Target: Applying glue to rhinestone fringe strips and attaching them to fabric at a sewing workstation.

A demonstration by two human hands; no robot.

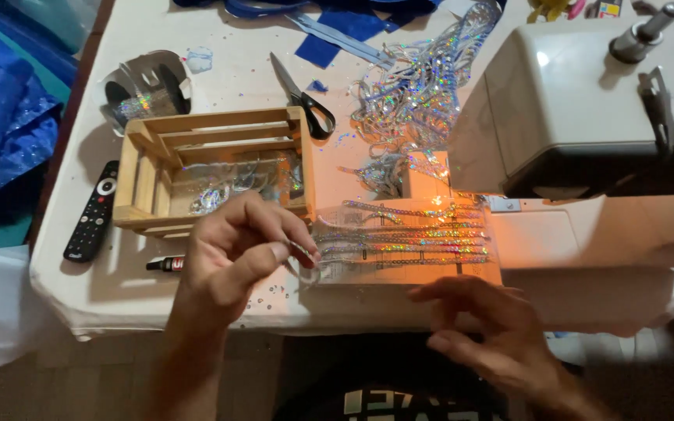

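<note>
My left hand (pixel 237 248) pinches a small clear, shiny ring-shaped piece (pixel 306 265) between thumb and fingers, just left of several strips of holographic sequin trim (pixel 403 234) laid side by side on the bed of a white sewing machine (pixel 579 101). My right hand (pixel 485 327) hovers lower right, near the table's front edge, fingers apart and holding nothing. The strips glow orange under the machine's lamp.
A small wooden crate (pixel 212 168) with shiny bits stands behind my left hand. Black-handled scissors (pixel 306 97), a tangled heap of sequin trim (pixel 423 86), a black remote (pixel 93 212), a small glue tube (pixel 167 264), a silver tape roll (pixel 146 86) and blue fabric (pixel 345 27) lie around.
</note>
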